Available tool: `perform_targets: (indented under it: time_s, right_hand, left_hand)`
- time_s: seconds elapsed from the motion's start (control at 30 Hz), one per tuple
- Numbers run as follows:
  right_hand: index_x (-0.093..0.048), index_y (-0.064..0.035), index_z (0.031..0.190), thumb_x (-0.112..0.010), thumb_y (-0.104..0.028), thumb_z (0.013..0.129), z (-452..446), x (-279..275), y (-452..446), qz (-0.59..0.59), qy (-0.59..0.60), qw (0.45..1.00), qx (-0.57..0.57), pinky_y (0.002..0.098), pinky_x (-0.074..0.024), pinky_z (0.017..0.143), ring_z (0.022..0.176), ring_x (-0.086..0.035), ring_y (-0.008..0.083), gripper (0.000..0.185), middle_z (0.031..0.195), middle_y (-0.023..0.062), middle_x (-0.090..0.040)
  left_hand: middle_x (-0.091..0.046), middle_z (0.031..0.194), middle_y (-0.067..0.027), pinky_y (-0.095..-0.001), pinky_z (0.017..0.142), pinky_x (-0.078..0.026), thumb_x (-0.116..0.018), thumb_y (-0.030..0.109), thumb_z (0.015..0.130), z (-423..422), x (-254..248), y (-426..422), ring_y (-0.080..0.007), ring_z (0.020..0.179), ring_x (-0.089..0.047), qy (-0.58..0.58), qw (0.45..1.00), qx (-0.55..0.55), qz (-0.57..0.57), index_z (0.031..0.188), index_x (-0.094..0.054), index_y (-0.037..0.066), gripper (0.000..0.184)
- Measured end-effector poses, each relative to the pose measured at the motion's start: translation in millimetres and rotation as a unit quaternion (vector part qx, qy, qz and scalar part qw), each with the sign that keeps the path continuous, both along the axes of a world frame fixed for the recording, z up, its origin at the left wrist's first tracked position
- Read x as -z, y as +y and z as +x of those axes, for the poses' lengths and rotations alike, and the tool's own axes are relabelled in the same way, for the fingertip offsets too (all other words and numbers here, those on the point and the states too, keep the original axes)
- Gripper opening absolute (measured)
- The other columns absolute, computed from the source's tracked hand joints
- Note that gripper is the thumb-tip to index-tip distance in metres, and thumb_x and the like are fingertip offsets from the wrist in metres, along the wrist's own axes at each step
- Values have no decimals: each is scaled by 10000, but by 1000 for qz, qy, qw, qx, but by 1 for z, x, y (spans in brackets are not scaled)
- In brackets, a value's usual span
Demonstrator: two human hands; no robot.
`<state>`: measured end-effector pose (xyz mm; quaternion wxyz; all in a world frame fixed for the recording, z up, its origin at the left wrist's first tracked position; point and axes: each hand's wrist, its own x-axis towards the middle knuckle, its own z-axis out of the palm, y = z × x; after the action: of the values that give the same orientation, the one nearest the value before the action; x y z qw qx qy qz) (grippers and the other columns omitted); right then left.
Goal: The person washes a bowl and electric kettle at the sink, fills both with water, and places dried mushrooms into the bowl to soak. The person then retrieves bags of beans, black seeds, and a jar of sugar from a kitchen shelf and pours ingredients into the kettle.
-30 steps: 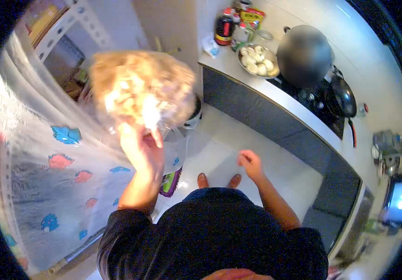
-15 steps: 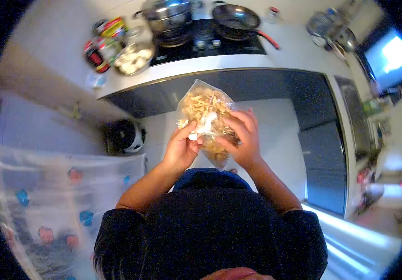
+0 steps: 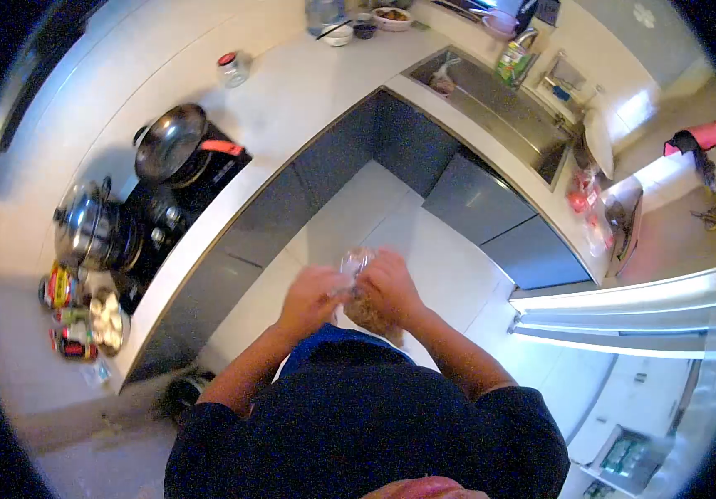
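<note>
We hold a clear plastic bag of tan-yellow pieces (image 3: 379, 323) in front of our waist, above the pale tiled floor (image 3: 445, 262). Its long axis runs slantwise: the clear, bunched end points away from us, towards the dark grey cabinets (image 3: 245, 229), and the filled end points back to our body and a little to our right. Our right hand (image 3: 388, 287) is curled over the bag, fingers bent round the gathered plastic. Our left hand (image 3: 311, 297) has its fingers drawn together against the other side of the bunched end; blur keeps us from telling whether they pinch it.

Half a second ago the bag lay broad and flat between our hands, most of its pieces at the far end and our right fingers spread over it; now our hands cover much of it, and the pieces show at the near end. Our view has swung too: the black frying pan with a red handle (image 3: 173, 143) and the shiny steel pot (image 3: 98, 231), then straight ahead, now stand to our left, while the rectangular steel sink (image 3: 499, 106) has come in at upper right.
</note>
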<state>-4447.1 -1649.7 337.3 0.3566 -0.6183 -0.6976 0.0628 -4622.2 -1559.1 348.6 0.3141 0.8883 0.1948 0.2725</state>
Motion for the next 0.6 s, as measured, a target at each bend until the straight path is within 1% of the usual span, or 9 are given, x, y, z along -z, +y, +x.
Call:
perform_targets:
  time_s: [0.07,0.13,0.27,0.37,0.4,0.47,0.5,0.53,0.6]
  right_hand:
    - [-555,-84,773,-603,-80,696,31,12,19,-29,5,999,34,457,-314,972,865,-520,265,90,799,78,-553]
    - [-555,-87,771,-599,-79,698,53,19,41,-53,-2,997,59,460,-308,979,869,-521,261,86,793,75,-553]
    - [-560,-95,777,-597,-80,694,98,6,89,-68,-18,992,101,467,-292,993,878,-521,254,93,793,70,-559]
    - [-574,-94,808,-600,-74,698,130,11,116,-104,-13,985,140,464,-303,984,884,-530,257,115,829,78,-574]
    - [-579,-91,821,-601,-70,701,141,14,123,-125,-9,980,154,463,-311,978,886,-534,260,123,845,82,-580]
    - [-579,-97,916,-605,-84,719,170,18,132,-48,106,959,257,439,-311,981,941,-529,270,200,906,92,-588]
    - [-578,-99,964,-607,-91,728,188,21,135,-8,161,939,305,427,-311,982,968,-526,276,239,937,97,-592]
    - [-563,-68,1000,-607,-60,728,208,20,137,14,165,917,362,398,-387,912,956,-544,269,275,953,106,-593]
    - [-548,-49,1028,-588,-69,759,256,39,136,-35,271,870,410,343,-444,823,887,-579,242,272,945,121,-600]
  left_hand:
    - [-593,936,-111,-374,774,-439,-662,136,698,42,15,28,-304,876,-548,48,996,54,-44,920,-611,77,236]
    - [-588,944,-121,-370,772,-441,-661,132,693,76,32,63,-307,877,-547,40,992,95,-73,952,-599,73,273]
    - [-584,929,-138,-383,743,-445,-628,102,704,143,25,129,-317,844,-551,91,970,185,-125,1009,-562,68,314]
    - [-590,777,-128,-374,618,-475,-576,90,718,190,8,166,-297,690,-590,113,944,219,-219,945,-534,78,231]
    - [-585,760,-127,-370,602,-472,-579,93,711,207,11,181,-291,665,-585,116,955,210,-175,937,-522,82,233]
    - [-575,726,-126,-361,570,-466,-586,98,699,245,19,220,-278,617,-575,120,971,192,-77,922,-499,88,239]
    - [-567,729,-137,-362,578,-458,-581,100,693,268,19,247,-277,640,-572,142,975,150,-80,896,-484,72,227]
    - [-558,732,-147,-363,587,-450,-576,103,687,290,18,277,-275,662,-568,165,977,104,-83,871,-468,57,218]
    - [-558,673,-130,-369,555,-449,-571,100,692,335,6,330,-281,609,-568,128,988,52,-75,881,-471,70,216]
